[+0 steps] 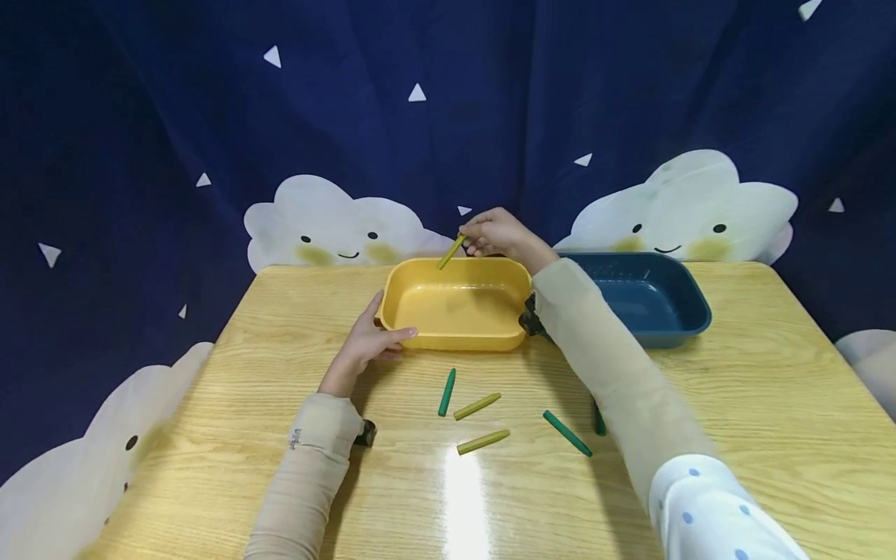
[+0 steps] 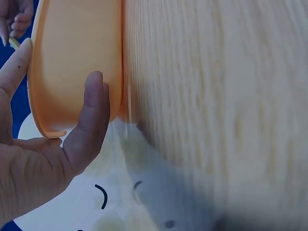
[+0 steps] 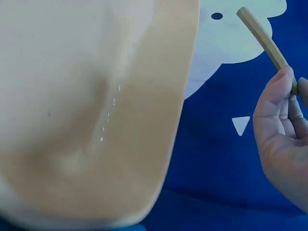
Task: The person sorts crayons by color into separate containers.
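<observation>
My right hand point(image 1: 493, 233) pinches a yellow crayon point(image 1: 451, 253) near one end, between thumb and fingers. The crayon slants over the far rim of a yellow tub point(image 1: 458, 342); the right wrist view shows its free end point(image 3: 262, 36) pointing up and away from the fingertips. At the tub's near left corner, my left hand point(image 1: 367, 338) holds on, its thumb along the near rim. Other fingers point(image 2: 94, 110) of this hand lie against the outer wall in the left wrist view. No crayon shows inside the tub.
A dark blue tub point(image 1: 672, 340) stands to the right, partly behind my right forearm. Loose on the wooden table are two yellow crayons point(image 1: 483, 442), a green crayon point(image 1: 446, 392), another green crayon point(image 1: 567, 433) and a third, partly hidden by the sleeve. A dark blue curtain point(image 1: 476, 117) hangs behind.
</observation>
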A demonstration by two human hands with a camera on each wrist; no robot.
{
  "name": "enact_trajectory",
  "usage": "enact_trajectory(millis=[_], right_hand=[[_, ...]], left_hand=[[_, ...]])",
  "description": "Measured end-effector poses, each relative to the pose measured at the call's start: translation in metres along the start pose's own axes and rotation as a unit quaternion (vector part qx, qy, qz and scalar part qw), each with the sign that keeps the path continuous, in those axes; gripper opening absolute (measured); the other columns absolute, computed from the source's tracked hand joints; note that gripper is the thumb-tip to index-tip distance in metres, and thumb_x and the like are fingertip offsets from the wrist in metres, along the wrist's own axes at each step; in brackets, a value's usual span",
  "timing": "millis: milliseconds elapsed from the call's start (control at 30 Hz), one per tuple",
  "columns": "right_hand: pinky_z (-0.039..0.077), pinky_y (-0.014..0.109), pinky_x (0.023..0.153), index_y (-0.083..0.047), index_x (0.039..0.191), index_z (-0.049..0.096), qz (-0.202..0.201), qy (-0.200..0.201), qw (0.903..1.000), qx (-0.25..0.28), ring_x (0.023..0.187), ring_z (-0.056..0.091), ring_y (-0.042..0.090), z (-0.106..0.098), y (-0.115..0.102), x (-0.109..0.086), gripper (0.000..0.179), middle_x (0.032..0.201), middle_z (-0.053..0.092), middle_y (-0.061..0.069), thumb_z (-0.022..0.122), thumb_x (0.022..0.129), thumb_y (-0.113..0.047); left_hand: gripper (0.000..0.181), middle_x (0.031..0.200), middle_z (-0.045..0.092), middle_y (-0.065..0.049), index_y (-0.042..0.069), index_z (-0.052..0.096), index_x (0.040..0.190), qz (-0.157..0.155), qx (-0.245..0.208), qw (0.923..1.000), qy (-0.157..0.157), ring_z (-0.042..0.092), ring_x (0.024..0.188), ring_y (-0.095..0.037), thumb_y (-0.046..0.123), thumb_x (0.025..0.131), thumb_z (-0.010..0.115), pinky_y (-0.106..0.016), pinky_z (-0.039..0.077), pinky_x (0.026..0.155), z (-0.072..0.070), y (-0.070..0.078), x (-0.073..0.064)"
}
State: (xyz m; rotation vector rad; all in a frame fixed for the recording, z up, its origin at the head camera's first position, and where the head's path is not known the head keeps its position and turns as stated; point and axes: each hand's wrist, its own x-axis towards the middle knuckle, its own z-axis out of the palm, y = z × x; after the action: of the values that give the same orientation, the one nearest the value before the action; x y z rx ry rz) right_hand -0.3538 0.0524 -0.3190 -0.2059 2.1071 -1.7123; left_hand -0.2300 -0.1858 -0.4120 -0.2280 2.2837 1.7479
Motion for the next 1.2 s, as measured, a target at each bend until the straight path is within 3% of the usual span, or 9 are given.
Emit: enact_trajectory(millis=[333, 467, 700, 1033, 1200], right_hand=[[0.053, 0.024, 0.063, 0.007, 0.109, 0.059, 0.018, 0.015, 0.9993, 0.031, 0.059, 0.056, 0.015, 0.005, 0.014, 0.021, 0.025, 0.083, 0.060, 0.014, 0.054, 0.092, -0.010], [0.051, 0.020, 0.055, 0.008, 0.107, 0.060, 0.022, -0.004, 0.9997, 0.010, 0.057, 0.056, 0.013, 0.010, 0.022, 0.028, 0.024, 0.081, 0.061, 0.013, 0.056, 0.091, -0.010], [0.050, 0.020, 0.053, 0.009, 0.105, 0.059, 0.028, -0.022, 0.9994, -0.004, 0.056, 0.056, 0.012, 0.016, 0.027, 0.034, 0.024, 0.085, 0.062, 0.017, 0.056, 0.091, -0.010], [0.054, 0.029, 0.068, 0.011, 0.110, 0.058, 0.047, -0.055, 0.9962, -0.050, 0.061, 0.060, 0.014, 0.014, 0.029, 0.032, 0.025, 0.075, 0.064, 0.009, 0.054, 0.091, -0.005], [0.052, 0.026, 0.058, 0.013, 0.110, 0.058, 0.045, -0.080, 0.9923, -0.083, 0.059, 0.060, 0.014, 0.016, 0.029, 0.031, 0.025, 0.071, 0.063, 0.008, 0.053, 0.090, -0.002]], left_hand=[[0.102, 0.127, 0.035, -0.027, 0.026, 0.003, 0.148, 0.009, -0.038, 0.9991, -0.013, 0.058, 0.079, -0.034, 0.011, 0.076, 0.075, -0.048, 0.054, 0.072, 0.000, 0.002, 0.000], [0.102, 0.126, 0.035, -0.028, 0.026, 0.004, 0.148, 0.008, -0.042, 0.9990, -0.011, 0.058, 0.080, -0.035, 0.010, 0.076, 0.075, -0.048, 0.054, 0.071, 0.001, 0.002, -0.001], [0.102, 0.123, 0.039, -0.025, 0.029, 0.006, 0.147, 0.004, -0.031, 0.9995, -0.001, 0.058, 0.079, -0.034, 0.012, 0.075, 0.075, -0.046, 0.055, 0.069, -0.002, -0.003, 0.003], [0.101, 0.120, 0.040, -0.024, 0.029, 0.007, 0.147, 0.013, -0.035, 0.9993, -0.006, 0.058, 0.078, -0.035, 0.011, 0.075, 0.075, -0.048, 0.054, 0.069, -0.002, -0.003, 0.003], [0.101, 0.118, 0.042, -0.025, 0.029, 0.007, 0.147, 0.018, -0.035, 0.9992, -0.005, 0.058, 0.078, -0.035, 0.011, 0.075, 0.075, -0.048, 0.054, 0.069, -0.002, -0.002, 0.002]])
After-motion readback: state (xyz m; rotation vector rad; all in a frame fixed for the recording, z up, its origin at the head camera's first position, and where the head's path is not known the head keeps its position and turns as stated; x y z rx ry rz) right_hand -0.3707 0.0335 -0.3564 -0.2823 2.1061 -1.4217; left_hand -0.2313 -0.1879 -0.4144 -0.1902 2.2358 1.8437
